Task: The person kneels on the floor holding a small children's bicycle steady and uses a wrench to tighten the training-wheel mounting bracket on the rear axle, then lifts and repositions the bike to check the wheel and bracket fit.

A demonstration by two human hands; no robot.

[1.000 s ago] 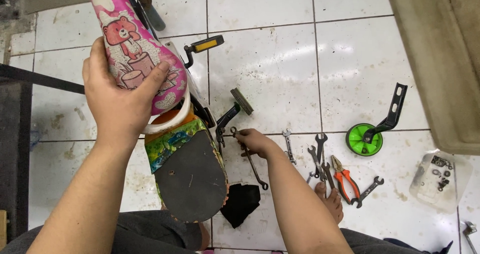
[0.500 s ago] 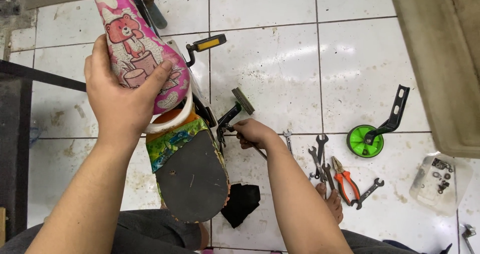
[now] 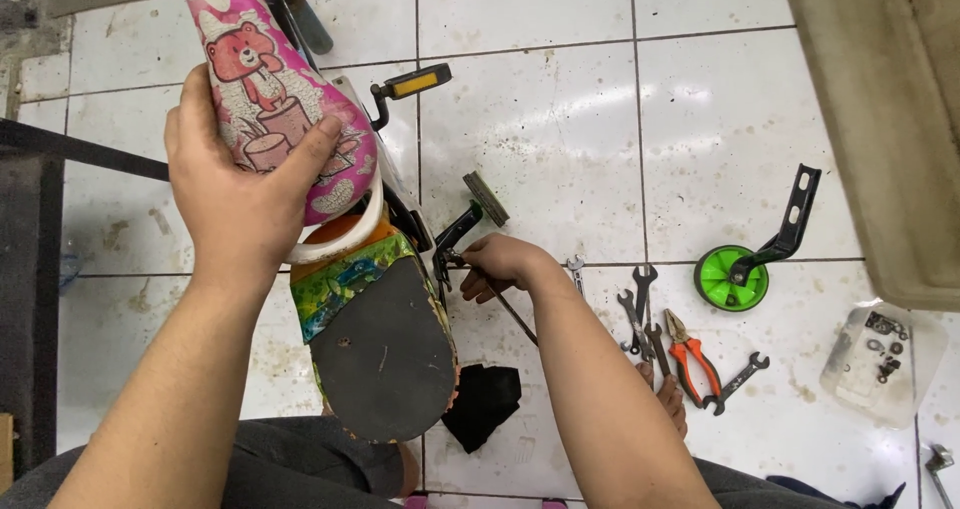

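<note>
While the left hand (image 3: 240, 194) clasps the pink bear-printed saddle (image 3: 275, 99), a clear plastic bag (image 3: 880, 359) lies rightward.

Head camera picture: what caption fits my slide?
Left hand grips pink bear-print bicycle frame; right hand works thin metal tool at black crank.

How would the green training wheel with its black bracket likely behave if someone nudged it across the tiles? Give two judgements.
The green training wheel lies flat on the smooth floor tiles, so it would probably slide rather than roll. Its black bracket juts out to one side, so a push would likely make it pivot.
</note>
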